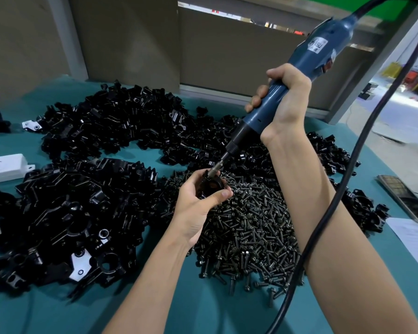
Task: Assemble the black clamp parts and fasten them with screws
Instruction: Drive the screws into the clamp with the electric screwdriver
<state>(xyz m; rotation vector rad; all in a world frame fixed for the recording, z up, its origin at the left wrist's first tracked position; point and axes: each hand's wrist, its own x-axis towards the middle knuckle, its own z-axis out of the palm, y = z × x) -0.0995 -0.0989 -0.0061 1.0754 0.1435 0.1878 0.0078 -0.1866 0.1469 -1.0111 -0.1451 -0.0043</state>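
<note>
I get a single wide-angle view from the person's head, facing forward and down, close above the left hand [198, 206] and right hand [287, 100] over the teal table [70, 314].

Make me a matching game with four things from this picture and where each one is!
Things: 1 blue screwdriver; 2 black clamp; 3 screw pile; 4 white box.
Places: A far left on the table; B in the right hand; C heaped in the table's middle; D in the left hand.
Pairs: 1-B; 2-D; 3-C; 4-A.
</note>
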